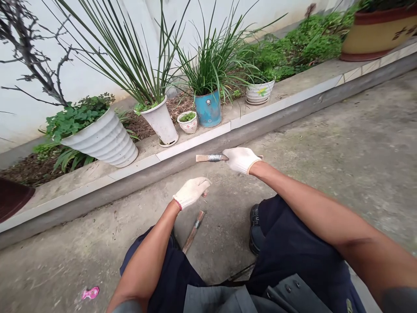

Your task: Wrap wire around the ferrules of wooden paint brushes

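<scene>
My right hand, in a white knit glove, is closed round a short wooden-handled tool with a metal band, held level and pointing left. Lower and to the left, my gloved left hand is pinched shut on something small I cannot make out. A second wooden-handled tool lies on the concrete ground between my knees. Both hands hover in front of a low tiled ledge.
Along the ledge stand a ribbed white pot, a tall white pot, a small white bowl pot, a blue pot and a painted pot. A large yellow pot sits far right. Pink litter lies bottom left.
</scene>
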`<state>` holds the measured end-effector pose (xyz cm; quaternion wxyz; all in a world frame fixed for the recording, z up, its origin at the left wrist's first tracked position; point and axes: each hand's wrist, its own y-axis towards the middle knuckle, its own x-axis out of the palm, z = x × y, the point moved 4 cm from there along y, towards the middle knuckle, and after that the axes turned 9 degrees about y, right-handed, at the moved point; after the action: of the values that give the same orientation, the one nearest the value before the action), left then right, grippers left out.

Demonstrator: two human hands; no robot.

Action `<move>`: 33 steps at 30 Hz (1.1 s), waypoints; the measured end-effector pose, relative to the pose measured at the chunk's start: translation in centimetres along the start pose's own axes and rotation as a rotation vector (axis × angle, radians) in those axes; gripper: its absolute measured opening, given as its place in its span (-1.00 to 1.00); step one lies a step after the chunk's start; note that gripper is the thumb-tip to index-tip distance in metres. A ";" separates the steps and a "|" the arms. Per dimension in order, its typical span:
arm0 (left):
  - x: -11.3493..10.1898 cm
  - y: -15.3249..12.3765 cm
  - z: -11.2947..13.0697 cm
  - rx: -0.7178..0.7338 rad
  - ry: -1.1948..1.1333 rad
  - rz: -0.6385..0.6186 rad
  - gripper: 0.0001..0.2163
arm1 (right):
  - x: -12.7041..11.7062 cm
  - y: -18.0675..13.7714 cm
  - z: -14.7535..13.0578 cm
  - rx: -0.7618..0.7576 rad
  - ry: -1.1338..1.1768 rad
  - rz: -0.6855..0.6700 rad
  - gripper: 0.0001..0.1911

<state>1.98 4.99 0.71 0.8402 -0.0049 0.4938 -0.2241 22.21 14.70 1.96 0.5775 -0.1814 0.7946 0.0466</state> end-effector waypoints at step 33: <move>-0.3 0.4 -1.1 0.012 0.270 0.090 -0.63 | 0.7 -0.1 -0.1 -0.052 -0.175 -0.067 -0.67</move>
<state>1.11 5.69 0.27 0.7753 0.0526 0.6008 -0.1878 22.02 14.38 1.34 0.6409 -0.2184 0.7331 0.0635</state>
